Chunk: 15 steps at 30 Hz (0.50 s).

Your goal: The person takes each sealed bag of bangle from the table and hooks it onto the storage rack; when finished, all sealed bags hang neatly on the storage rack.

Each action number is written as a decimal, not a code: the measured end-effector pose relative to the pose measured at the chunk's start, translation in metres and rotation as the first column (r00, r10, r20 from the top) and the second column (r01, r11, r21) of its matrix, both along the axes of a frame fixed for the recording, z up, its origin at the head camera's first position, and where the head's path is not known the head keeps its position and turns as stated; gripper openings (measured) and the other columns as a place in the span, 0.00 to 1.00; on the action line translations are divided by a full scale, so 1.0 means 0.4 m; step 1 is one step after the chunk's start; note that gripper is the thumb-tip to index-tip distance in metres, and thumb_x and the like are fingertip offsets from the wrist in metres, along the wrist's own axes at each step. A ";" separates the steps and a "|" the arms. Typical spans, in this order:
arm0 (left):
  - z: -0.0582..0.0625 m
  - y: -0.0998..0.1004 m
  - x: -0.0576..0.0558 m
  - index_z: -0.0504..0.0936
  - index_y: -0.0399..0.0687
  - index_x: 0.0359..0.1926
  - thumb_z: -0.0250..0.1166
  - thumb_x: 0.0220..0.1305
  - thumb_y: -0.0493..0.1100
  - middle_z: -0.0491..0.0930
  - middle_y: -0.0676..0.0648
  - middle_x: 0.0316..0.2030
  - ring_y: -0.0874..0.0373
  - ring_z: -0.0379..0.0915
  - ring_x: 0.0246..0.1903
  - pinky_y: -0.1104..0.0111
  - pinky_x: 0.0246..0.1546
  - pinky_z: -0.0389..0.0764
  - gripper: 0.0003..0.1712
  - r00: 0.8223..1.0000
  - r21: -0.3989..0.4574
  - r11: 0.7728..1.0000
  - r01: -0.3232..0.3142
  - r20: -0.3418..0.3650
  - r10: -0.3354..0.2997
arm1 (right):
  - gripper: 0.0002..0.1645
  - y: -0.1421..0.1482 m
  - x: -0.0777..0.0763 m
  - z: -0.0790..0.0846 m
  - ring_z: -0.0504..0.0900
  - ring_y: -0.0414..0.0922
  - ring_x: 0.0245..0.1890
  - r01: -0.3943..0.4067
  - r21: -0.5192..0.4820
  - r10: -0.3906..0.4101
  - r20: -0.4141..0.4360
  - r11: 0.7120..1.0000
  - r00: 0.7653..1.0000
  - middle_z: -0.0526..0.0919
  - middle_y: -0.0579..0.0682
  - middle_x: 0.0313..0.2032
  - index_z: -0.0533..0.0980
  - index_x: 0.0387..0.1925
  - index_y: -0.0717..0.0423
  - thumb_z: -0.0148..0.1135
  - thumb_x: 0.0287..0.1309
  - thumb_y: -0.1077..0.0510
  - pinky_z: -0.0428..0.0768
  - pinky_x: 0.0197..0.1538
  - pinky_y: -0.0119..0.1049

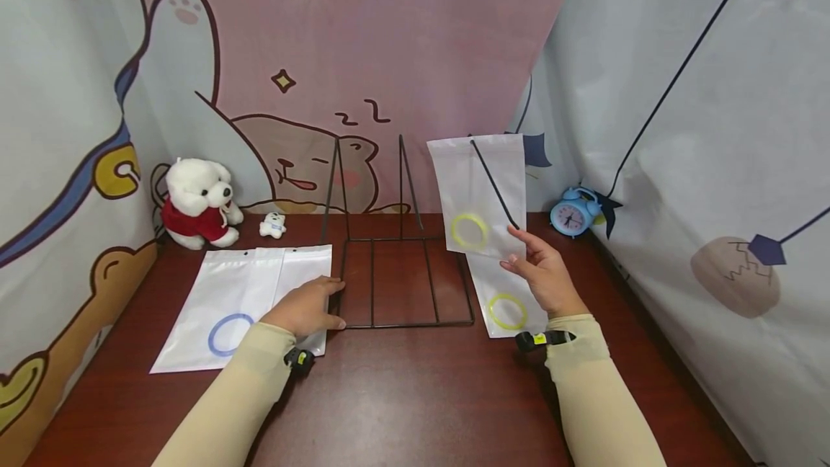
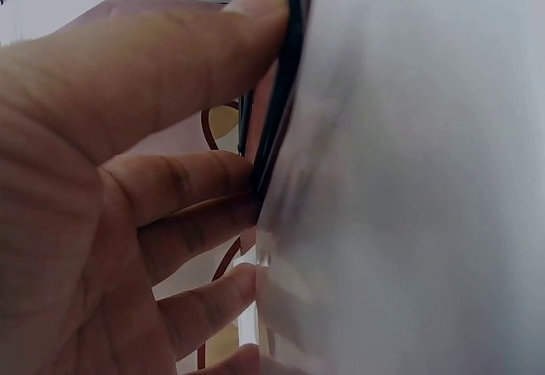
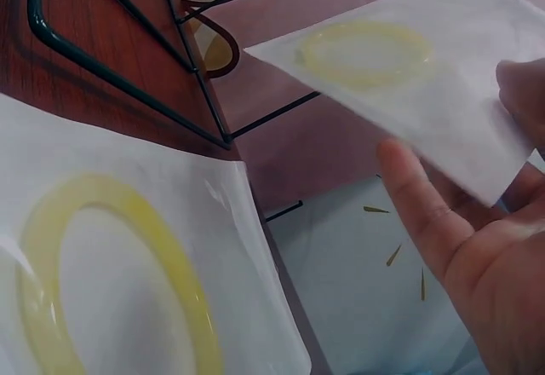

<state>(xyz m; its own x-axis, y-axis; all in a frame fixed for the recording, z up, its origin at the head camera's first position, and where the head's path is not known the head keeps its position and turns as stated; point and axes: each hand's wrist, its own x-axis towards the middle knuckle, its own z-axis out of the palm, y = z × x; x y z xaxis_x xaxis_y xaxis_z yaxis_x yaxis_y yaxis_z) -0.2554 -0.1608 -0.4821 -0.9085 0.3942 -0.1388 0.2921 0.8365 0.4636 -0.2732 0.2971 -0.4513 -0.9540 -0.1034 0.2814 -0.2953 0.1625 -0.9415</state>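
In the head view my right hand [image 1: 547, 279] holds the lower right corner of a white zip bag [image 1: 462, 179] printed with a yellow ring. Its top hole hangs on the right arm [image 1: 495, 184] of a black wire rack [image 1: 408, 325]. Part of my fingers is hidden behind the bag in the right wrist view. Below, another yellow-ring bag [image 1: 483, 276] lies on the table. My left hand [image 1: 306, 306] touches the left side of the rack's base with thumb and fingertips, over white bags [image 1: 194, 308], the front one bearing a blue ring. A bag [image 2: 409, 179] fills half the left wrist view.
A white plush dog [image 1: 197, 200] in red and a tiny white figurine [image 1: 272, 225] sit at the back left of the brown table [image 1: 415, 395]. To the right stands a blue alarm clock [image 1: 573, 211]. Two other rack arms [image 1: 401, 179] rise near the patterned cloth.
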 end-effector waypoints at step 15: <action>-0.002 -0.001 -0.001 0.70 0.36 0.75 0.78 0.61 0.49 0.66 0.34 0.77 0.35 0.61 0.76 0.42 0.74 0.67 0.46 1.000 -0.002 1.000 0.007 0.003 -0.007 | 0.34 0.012 -0.004 0.001 0.74 0.56 0.69 0.124 0.111 -0.125 -0.003 0.986 0.992 0.72 0.62 0.73 0.67 0.77 0.58 0.62 0.73 0.67 0.79 0.57 0.20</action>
